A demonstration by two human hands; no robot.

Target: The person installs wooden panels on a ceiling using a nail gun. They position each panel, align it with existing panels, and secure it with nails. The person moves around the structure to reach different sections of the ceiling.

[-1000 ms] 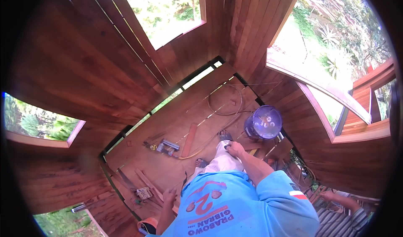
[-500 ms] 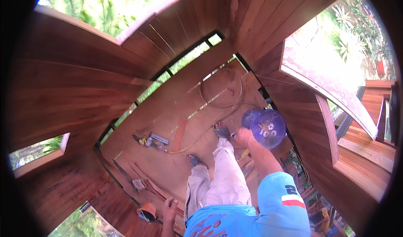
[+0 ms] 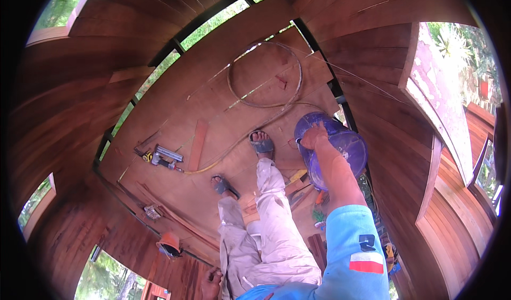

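Note:
My right hand [image 3: 315, 133] is closed at the upper part of a purple-blue plastic bucket [image 3: 345, 152], which stands on the plywood floor [image 3: 207, 119] right of my sandalled feet. My left hand [image 3: 212, 280] hangs low beside my trouser leg, its fingers curled; what they hold, if anything, I cannot make out. A nail gun [image 3: 165, 159] with a yellow air hose lies left of my feet, the hose [image 3: 229, 79] looping toward the far end. A thin reddish board [image 3: 198, 143] lies beside the gun.
Curved wooden walls [image 3: 372, 66] with window openings surround the floor, which has open gaps along its edges. An orange container [image 3: 168, 240] is at the lower left. Loose timber strips [image 3: 175, 215] lie along the left edge; more scraps and tools lie behind my right arm.
My right hand has moved from near my leg up and right onto the bucket. The view has tilted downward over the floor, showing more of my legs.

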